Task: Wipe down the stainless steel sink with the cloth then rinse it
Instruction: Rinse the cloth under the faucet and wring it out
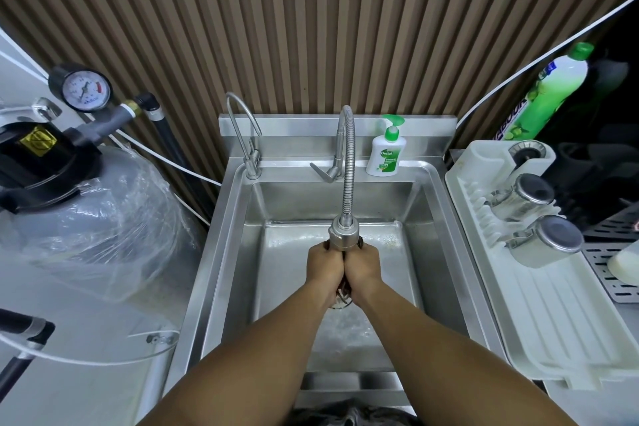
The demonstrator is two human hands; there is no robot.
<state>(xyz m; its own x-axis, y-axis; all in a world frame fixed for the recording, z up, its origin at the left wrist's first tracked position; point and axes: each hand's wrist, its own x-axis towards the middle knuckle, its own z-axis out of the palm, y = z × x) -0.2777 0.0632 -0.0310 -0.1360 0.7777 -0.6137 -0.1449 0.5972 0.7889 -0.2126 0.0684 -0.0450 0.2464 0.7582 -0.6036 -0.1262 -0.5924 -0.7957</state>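
Gripping one dark bunched cloth (343, 291) in the left hand (325, 263) and right hand (363, 263), curling both tight and pressing them together over the middle of the stainless steel sink (425, 252), just under the head of the ribbed flexible steel tap (343, 235). Counting two taps, including a slim gooseneck tap (253, 159) at the back-left corner. Also spotting one white pump bottle (384, 156) on the back rim, reading "Dettol".

Bright, even light falls from above on the sink (426, 235), and its wet steel floor gives back soft glare. Right of the sink, behind the green bottle (549, 93), all is dark. The slatted wall (311, 28) bends outward toward the edges; corners look softer.
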